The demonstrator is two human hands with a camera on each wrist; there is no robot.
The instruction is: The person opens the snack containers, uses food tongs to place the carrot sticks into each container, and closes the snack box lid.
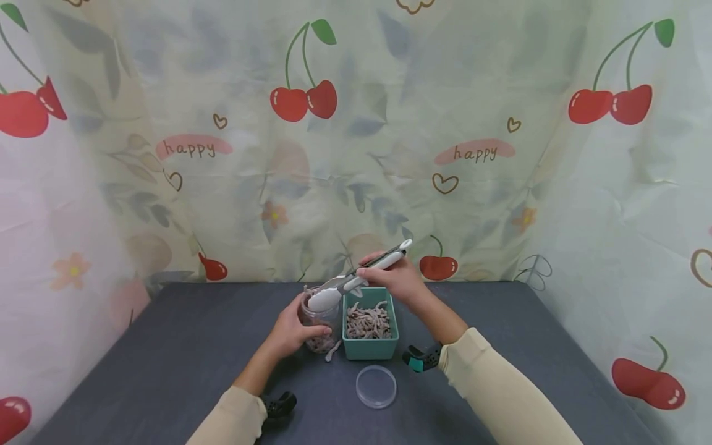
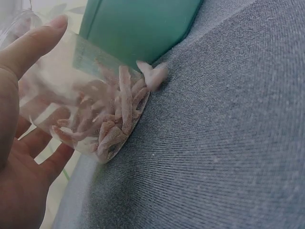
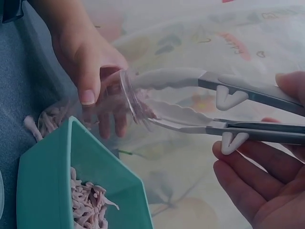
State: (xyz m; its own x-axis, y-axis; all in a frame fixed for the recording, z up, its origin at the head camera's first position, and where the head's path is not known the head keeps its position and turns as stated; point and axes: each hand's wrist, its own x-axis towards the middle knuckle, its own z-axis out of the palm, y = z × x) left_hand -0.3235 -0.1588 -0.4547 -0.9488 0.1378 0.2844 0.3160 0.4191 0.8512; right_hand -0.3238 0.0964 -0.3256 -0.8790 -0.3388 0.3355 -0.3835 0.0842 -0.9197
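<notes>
My left hand (image 1: 289, 332) grips a clear jar (image 1: 329, 321) round its side, thumb towards me. Pinkish, powdery strips (image 2: 102, 119) lie inside it. In my right hand (image 1: 399, 281) is a pair of grey-and-white tongs (image 1: 384, 262), held by the handles. Their arms stand apart, white heads (image 3: 178, 77) at the jar's mouth, with some strips near the tips; I cannot tell whether they pinch any. Right beside the jar stands a green bin (image 1: 369, 351) holding many similar strips (image 1: 368, 322). One loose strip (image 1: 333, 351) lies by the jar's base.
A round clear lid (image 1: 376, 387) lies on the dark cloth-covered table (image 1: 211, 346) in front of the bin. Behind the table hangs a printed curtain (image 1: 356, 154), which also runs along both sides.
</notes>
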